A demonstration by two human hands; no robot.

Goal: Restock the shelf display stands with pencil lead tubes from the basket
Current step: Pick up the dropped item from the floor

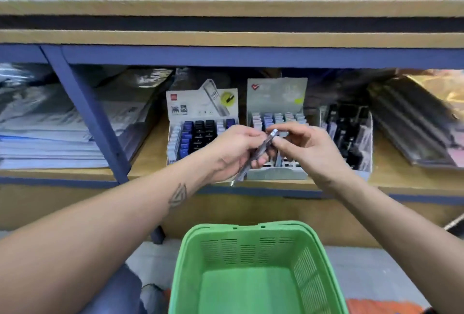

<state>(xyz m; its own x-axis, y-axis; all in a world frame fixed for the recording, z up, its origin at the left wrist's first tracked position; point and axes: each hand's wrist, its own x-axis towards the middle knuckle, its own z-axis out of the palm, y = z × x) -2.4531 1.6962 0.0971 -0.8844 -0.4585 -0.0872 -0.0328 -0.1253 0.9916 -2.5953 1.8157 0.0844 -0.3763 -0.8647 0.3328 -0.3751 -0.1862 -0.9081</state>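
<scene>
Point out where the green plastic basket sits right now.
In the head view, the green plastic basket sits bottom centre, on the floor below the shelf's edge and the two hands.

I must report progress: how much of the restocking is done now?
Nearly done: the green basket shows no tubes. Both the left hand and right hand hold the lead tubes. Left: seating them in the middle display stand.

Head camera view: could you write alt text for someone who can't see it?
Two bare hands hold a slim lead tube between them: the left hand grips its body and the right hand pinches its top end, in front of three display stands on a wooden shelf. The middle stand sits right behind the hands, and a green basket below shows no tubes inside.
</scene>
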